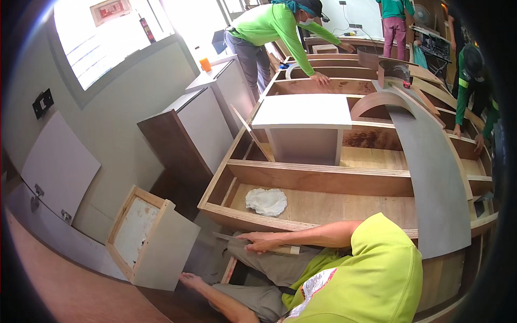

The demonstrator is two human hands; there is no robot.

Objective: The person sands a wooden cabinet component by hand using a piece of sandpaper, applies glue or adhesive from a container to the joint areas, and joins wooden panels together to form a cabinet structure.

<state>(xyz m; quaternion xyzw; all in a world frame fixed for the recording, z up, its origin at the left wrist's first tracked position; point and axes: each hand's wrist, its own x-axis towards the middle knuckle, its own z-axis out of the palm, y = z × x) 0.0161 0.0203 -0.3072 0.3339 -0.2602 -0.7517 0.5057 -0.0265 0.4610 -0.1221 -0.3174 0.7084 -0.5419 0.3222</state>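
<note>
My right hand is closed around a slim tool with a thin grey blade and a pale, wood-coloured handle. The blade points left, toward a small box-like panel unit that stands tilted on the floor. This unit has light grey sides and a bare wooden frame round a stained white panel. My left hand is at its lower right corner, fingers bent against the edge; the fingertips are partly hidden. Beneath my arms are my bent legs in grey-brown trousers.
A large wooden frame with open compartments stands beside me, holding a crumpled white cloth. A white-topped box and a curved grey sheet rest on it. Cabinets line the left wall. A co-worker in green leans over the frame; others work farther off.
</note>
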